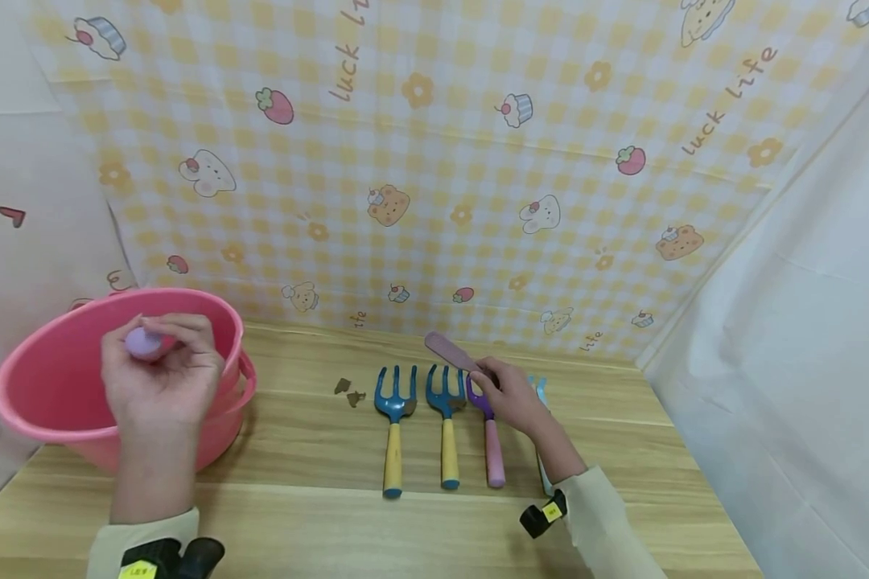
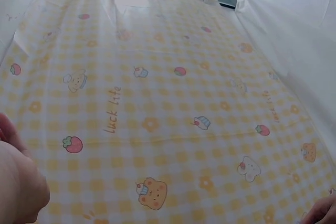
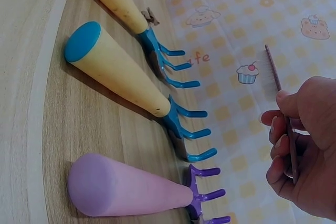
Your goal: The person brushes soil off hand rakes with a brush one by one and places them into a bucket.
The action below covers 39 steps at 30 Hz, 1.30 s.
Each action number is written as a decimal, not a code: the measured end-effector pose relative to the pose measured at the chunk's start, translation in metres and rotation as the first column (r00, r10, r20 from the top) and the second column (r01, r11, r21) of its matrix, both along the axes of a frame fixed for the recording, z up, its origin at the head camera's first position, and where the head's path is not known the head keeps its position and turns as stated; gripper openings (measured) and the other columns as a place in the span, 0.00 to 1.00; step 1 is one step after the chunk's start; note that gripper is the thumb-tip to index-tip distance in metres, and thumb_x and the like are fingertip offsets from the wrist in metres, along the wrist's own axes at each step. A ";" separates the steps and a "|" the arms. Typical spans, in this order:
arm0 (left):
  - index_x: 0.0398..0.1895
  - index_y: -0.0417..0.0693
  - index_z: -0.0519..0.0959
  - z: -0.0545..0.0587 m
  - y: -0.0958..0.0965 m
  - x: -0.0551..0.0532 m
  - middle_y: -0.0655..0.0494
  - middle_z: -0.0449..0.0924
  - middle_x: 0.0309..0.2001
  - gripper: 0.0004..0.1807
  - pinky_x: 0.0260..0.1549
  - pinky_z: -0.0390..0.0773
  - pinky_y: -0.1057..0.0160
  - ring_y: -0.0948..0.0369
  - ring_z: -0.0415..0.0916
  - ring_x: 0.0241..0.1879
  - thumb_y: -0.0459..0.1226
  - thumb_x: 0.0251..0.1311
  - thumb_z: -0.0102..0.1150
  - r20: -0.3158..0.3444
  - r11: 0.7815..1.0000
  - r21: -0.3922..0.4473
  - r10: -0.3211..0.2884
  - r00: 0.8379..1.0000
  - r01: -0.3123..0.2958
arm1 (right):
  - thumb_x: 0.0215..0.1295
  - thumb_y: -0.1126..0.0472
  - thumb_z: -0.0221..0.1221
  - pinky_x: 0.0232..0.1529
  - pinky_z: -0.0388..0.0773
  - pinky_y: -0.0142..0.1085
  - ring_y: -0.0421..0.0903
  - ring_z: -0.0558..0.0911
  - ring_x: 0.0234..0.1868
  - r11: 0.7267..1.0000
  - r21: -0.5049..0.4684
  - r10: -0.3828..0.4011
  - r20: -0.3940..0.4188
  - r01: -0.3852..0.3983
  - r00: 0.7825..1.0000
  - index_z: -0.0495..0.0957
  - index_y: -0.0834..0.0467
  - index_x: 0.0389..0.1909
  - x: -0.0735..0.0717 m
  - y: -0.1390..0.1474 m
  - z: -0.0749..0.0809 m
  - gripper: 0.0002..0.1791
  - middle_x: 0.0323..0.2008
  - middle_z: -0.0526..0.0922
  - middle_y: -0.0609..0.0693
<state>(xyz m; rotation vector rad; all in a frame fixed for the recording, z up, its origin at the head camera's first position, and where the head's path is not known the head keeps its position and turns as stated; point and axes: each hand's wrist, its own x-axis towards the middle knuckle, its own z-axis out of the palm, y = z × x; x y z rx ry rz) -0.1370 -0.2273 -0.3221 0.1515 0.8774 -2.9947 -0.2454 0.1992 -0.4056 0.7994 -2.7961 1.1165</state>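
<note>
My left hand (image 1: 162, 374) is over the pink bucket (image 1: 242, 338) and grips a purple handle (image 1: 143, 344) with a rounded end; the rest of that tool is hidden. In the left wrist view only part of this hand (image 2: 21, 187) shows at the left edge. My right hand (image 1: 510, 394) holds a flat mauve stick (image 1: 447, 351) with a rounded tip, its thumb and curled fingers around the lower part in the right wrist view. Just beneath this hand lies a purple hand fork (image 1: 494, 458) with a pink handle. A light blue tool (image 1: 541, 390) is partly hidden behind the right wrist.
Two blue hand forks with yellow handles, a left one (image 1: 393, 450) and a right one (image 1: 449, 450), lie side by side on the wooden table (image 1: 304, 515). Brown flakes (image 1: 343, 386) lie left of them. A yellow checked cloth (image 1: 434, 177) hangs behind.
</note>
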 end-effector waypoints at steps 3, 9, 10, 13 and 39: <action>0.40 0.48 0.75 -0.002 0.001 0.000 0.60 0.81 0.41 0.09 0.27 0.86 0.60 0.47 0.77 0.23 0.33 0.57 0.61 -0.011 1.000 -0.015 -0.007 1.000 0.006 | 0.80 0.59 0.52 0.24 0.69 0.35 0.42 0.69 0.23 1.000 -0.002 0.003 -0.003 -0.003 1.000 0.79 0.65 0.55 0.000 0.001 0.000 0.15 0.25 0.74 0.47; 0.35 0.46 0.75 -0.003 0.004 0.000 0.54 0.78 0.28 0.05 0.26 0.82 0.65 0.48 0.77 0.22 0.34 0.58 0.61 -0.042 0.999 -0.030 -0.024 0.999 0.023 | 0.80 0.58 0.52 0.24 0.69 0.35 0.42 0.69 0.23 1.000 -0.006 0.013 0.004 -0.013 1.000 0.79 0.66 0.54 -0.003 0.002 -0.004 0.16 0.25 0.75 0.50; 0.33 0.44 0.75 -0.003 0.004 -0.001 0.53 0.77 0.25 0.05 0.26 0.82 0.66 0.48 0.77 0.22 0.34 0.58 0.61 -0.049 0.999 -0.029 -0.033 0.998 0.032 | 0.79 0.58 0.52 0.24 0.69 0.35 0.42 0.70 0.23 1.000 -0.009 0.014 0.006 -0.014 1.000 0.80 0.65 0.54 -0.003 0.002 -0.004 0.16 0.25 0.75 0.50; 0.27 0.42 0.74 -0.004 0.005 -0.001 0.49 0.72 0.20 0.07 0.25 0.79 0.69 0.49 0.75 0.20 0.35 0.58 0.61 -0.062 0.998 -0.029 -0.055 0.997 0.054 | 0.79 0.58 0.53 0.24 0.69 0.36 0.42 0.70 0.23 1.000 -0.008 0.013 0.006 -0.013 1.000 0.80 0.66 0.53 -0.003 0.002 -0.005 0.16 0.26 0.76 0.50; 0.21 0.39 0.67 -0.005 0.014 -0.003 0.59 0.64 0.20 0.15 0.21 0.62 0.77 0.75 0.56 0.21 0.36 0.63 0.57 -0.232 0.989 -0.093 -0.135 0.963 0.116 | 0.80 0.59 0.51 0.22 0.68 0.35 0.41 0.68 0.20 1.000 -0.006 -0.018 0.032 0.018 0.999 0.78 0.65 0.58 0.000 0.010 -0.003 0.16 0.22 0.73 0.46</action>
